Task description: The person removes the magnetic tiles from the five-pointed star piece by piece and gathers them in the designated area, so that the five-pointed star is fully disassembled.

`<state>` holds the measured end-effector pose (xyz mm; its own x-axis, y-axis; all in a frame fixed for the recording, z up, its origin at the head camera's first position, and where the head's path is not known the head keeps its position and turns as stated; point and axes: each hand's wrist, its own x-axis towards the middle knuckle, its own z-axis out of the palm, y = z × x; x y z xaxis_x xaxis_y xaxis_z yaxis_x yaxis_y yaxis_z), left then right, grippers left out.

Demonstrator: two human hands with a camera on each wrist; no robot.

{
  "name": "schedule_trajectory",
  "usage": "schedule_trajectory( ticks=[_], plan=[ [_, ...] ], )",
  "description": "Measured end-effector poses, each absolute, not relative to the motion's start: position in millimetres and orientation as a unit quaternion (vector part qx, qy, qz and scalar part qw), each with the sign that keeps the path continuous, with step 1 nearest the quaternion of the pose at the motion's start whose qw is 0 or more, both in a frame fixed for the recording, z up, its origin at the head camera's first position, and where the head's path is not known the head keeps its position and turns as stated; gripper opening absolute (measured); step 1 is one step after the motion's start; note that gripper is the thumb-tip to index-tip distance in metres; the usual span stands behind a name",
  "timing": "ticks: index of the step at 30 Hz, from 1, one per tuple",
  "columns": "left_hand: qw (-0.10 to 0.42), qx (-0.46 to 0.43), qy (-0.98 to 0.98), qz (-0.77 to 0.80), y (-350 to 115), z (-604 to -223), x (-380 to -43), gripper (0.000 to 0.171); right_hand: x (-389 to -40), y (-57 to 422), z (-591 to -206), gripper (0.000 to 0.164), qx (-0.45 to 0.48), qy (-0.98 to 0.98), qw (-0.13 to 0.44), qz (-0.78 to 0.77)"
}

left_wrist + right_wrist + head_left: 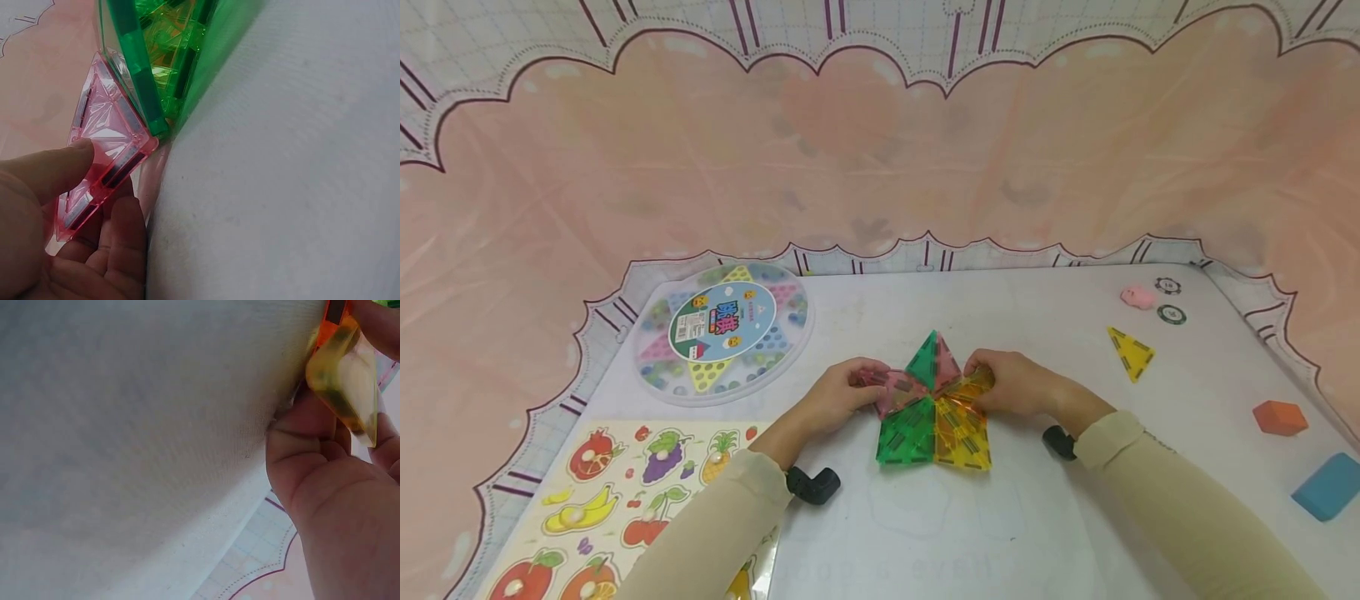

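Translucent magnetic tiles stand joined in a star-like shape at the table's middle. At its lower side are a green tile (906, 437) and a yellow-orange tile (967, 437); a smaller green tile (921, 360) and a pink one (947, 363) point away at the top. My left hand (831, 398) pinches a pink triangular tile (103, 131) at the shape's left arm, thumb on its face and fingers behind. On the opposite side, my right hand (1022, 383) pinches a yellow triangular tile (344, 381), beside an orange tile edge (329, 328). Some right fingertips are hidden.
A round Chinese checkers set (722, 325) lies at the back left, above a fruit puzzle board (576, 479). To the right are a loose yellow triangle tile (1130, 353), a pink pig figure (1138, 297), two round chips (1171, 314), an orange block (1281, 417) and a blue block (1328, 487).
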<state>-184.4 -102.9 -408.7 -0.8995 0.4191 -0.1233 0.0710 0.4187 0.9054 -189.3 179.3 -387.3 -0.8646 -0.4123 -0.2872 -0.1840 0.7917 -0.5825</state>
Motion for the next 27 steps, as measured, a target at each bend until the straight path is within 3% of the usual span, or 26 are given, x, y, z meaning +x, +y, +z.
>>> schedule_trajectory(
  ticks=[14, 27],
  plan=[
    [0.17, 0.134, 0.825, 0.523, -102.7, -410.8, -184.3, 0.029, -190.1, 186.3, -387.9, 0.026, -0.152, 0.917, 0.204, -0.306],
    [0.166, 0.142, 0.826, 0.519, -102.2, -410.3, -184.4, 0.029, -191.4, 207.2, -373.1, 0.033, -0.155, 0.89, 0.169, -0.395]
  ],
)
